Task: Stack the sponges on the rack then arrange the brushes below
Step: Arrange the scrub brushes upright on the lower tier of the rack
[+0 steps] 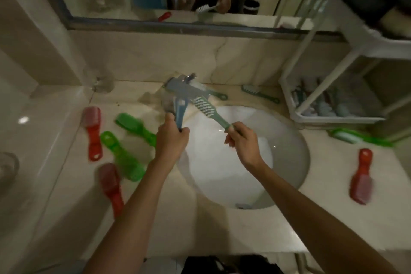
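The rack [338, 119] is standing right of the basin [289, 144], and its lower level is being judged the destination. Over the basin, a blue brush [178, 89] is being gripped by the handle in the left hand [172, 140]. A teal brush [203, 105] is being pinched at its handle tip in the right hand [243, 143]. Laying both flat, handles aligned, is being advised. The rack's top is being cut off by the frame, so sponges cannot be confirmed. Its lower contents are being blurred.
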